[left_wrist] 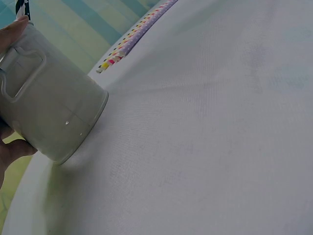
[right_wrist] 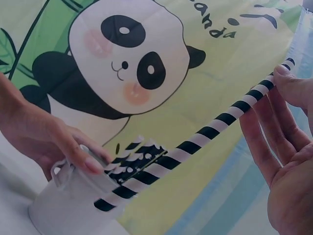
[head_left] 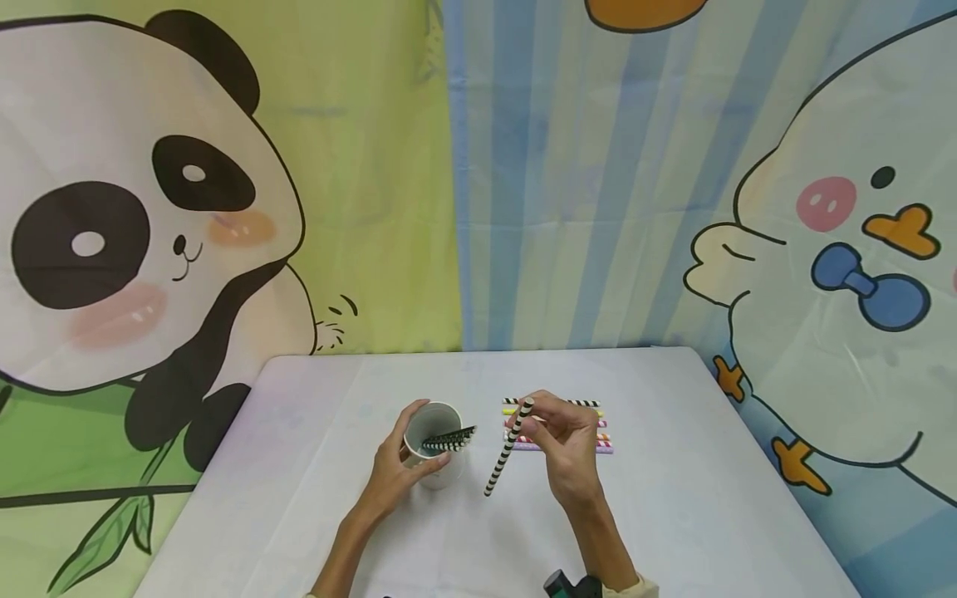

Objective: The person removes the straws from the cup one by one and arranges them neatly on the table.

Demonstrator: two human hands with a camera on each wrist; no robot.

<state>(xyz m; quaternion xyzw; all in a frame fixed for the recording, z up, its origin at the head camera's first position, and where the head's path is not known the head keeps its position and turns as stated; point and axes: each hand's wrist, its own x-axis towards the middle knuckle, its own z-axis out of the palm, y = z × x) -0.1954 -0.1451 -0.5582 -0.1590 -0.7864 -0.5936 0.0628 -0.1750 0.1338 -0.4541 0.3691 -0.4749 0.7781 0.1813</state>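
A white mug [head_left: 447, 475] with a handle is gripped around its rim and side by my left hand [head_left: 392, 469]. Several black-and-white patterned paper straws [head_left: 447, 440] lean inside it, their ends above the rim. Between thumb and fingers my right hand [head_left: 570, 440] pinches a black-and-white striped paper straw [head_left: 508, 448] near its upper end. In the right wrist view that straw [right_wrist: 220, 122] slants down in front of the mug [right_wrist: 63, 205]. The left wrist view shows the mug [left_wrist: 63, 93] tilted in the frame, fingers around it.
Behind my right hand a row of coloured paper straws [head_left: 604, 449] lies on the white table [head_left: 336, 415], partly hidden by the hand. Cloth backdrops with a panda [head_left: 224, 291] and a white bird [head_left: 822, 374] stand beyond the table edges. A dark device [head_left: 571, 585] sits at my right wrist.
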